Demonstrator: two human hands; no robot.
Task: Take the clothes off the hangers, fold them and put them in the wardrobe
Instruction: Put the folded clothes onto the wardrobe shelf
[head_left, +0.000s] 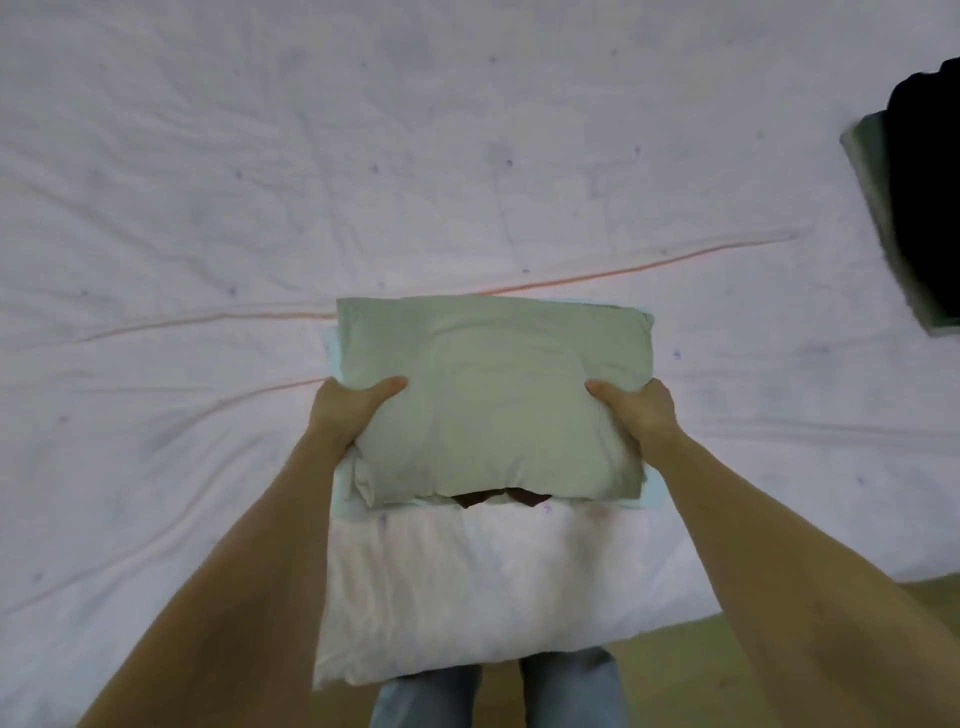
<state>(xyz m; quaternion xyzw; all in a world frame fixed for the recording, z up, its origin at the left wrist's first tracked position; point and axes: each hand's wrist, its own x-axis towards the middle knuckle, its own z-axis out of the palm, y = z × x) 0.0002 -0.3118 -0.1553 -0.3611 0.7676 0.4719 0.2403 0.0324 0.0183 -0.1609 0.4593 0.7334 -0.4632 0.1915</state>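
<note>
While I stand at the edge of the bed, my left hand and right hand grip opposite sides of a stack of folded clothes, thumbs on the pale green top piece, hands apart. The stack sits above the white bedsheet. A dark garment lies at far right.

A bed under a pale sheet fills nearly the whole view.

The wide bed covered in a wrinkled white sheet with small purple specks carries thin pink-orange lines running slantwise across the cloth. Along the lower right edge shows a strip of dull olive-tan floor. The light is soft and even, with faint shadows in the creases.
</note>
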